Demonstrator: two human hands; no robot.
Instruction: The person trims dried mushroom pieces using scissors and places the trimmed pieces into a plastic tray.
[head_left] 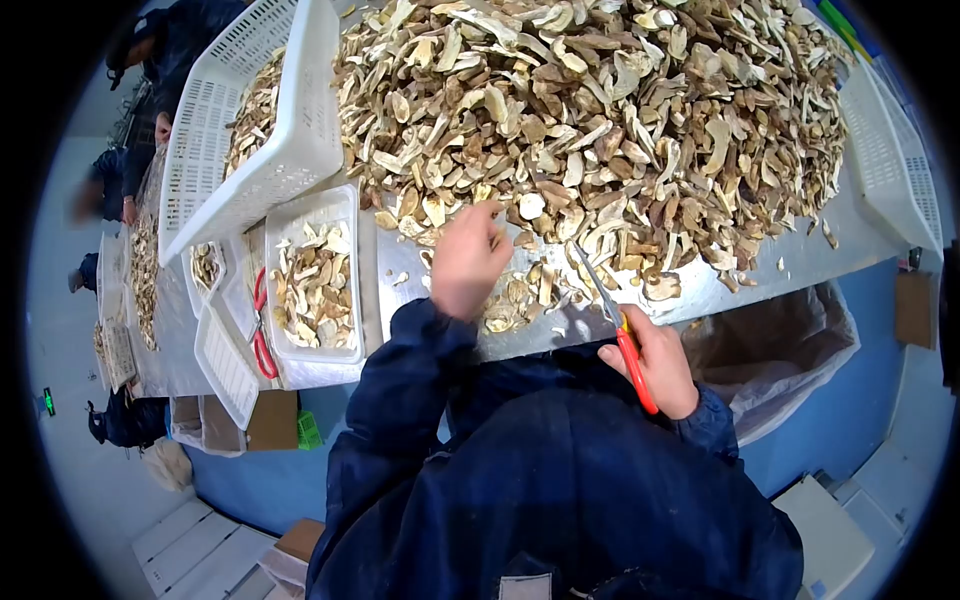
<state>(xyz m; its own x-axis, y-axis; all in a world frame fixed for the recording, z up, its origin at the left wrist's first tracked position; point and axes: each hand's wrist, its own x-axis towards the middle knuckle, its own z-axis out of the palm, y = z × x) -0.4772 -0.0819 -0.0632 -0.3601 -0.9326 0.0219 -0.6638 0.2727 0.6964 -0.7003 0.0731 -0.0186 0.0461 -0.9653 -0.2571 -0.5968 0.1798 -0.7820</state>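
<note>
A large heap of dried mushroom slices (pixel 600 110) covers the metal table in front of me. My left hand (pixel 468 262) is at the heap's near edge, its fingers curled in; whether a slice is between them is hidden. Red-handled scissors (pixel 632 362) are in my right hand (pixel 660 365), with the fingers wrapped round the handles. Their blades point away from me over the near slices and look nearly together. Between my hands, loose slices and small scraps (pixel 515 305) lie along the table's front edge.
Left of my hand stands a white tray of slices (pixel 312 290), with another red-handled pair of scissors (pixel 262 325) beside it. A white crate (pixel 310 120) tilts behind. A lined box (pixel 790 350) sits below right. Other people (pixel 130 180) are at the far left.
</note>
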